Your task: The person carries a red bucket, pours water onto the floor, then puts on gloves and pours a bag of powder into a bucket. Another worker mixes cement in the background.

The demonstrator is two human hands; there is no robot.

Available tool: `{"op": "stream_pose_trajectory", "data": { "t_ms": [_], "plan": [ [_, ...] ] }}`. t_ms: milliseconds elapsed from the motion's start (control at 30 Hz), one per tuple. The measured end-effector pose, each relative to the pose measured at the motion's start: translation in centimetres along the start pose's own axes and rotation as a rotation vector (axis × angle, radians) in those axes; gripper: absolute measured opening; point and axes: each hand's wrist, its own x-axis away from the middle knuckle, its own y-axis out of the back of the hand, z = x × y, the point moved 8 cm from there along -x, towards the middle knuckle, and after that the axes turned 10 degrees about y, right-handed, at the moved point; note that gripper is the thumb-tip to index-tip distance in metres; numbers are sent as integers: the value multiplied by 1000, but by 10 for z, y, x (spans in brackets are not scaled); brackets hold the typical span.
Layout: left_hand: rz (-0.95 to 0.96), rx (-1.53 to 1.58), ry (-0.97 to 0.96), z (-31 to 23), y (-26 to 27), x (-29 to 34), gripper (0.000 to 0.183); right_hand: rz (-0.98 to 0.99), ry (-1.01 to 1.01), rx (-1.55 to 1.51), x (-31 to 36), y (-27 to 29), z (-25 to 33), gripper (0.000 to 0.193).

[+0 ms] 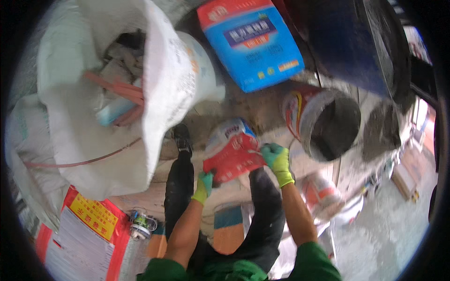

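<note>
Both my hands wear yellow-green gloves and grip a red printed bag (234,161) by its opposite sides, between my legs. My left hand (205,184) is closed at its lower left corner. At its right edge, my right hand (277,160) is closed on it too, a little higher. Just beyond the red bag shows a rounded white and blue thing (224,132), partly covered by it; I cannot tell whether it is a bucket or part of the bag. Motion blurs the print.
A large white woven sack (79,150) of rubble stands at left. Ahead lies a blue and red bag (255,44). Right of my hands is a bucket (304,112) of grey mix, with a dark barrel (349,44) behind. A white and orange bucket (321,192) sits nearer.
</note>
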Motion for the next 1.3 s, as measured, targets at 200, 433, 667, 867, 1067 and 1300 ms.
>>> {"op": "stream_pose_trajectory", "data": {
  "t_ms": [200,433,667,867,1067,1300],
  "plan": [
    [-177,-732,221,-29,5,43,38,82,70,108,21,-1,10,26],
    [56,-824,15,-123,-132,76,52,61,-597,-421,76,23,-79,52],
    [67,-788,200,-79,-123,78,42,134,-765,-907,124,-70,-68,36],
    [244,-721,87,-60,-155,56,24,-107,-456,-558,79,-41,-81,13],
    [58,-606,247,-54,-75,139,19,-157,-835,-1044,188,-90,-45,23],
    [185,-813,-72,-66,-102,114,22,-155,-643,-923,145,-67,-39,25]
  ]
}}
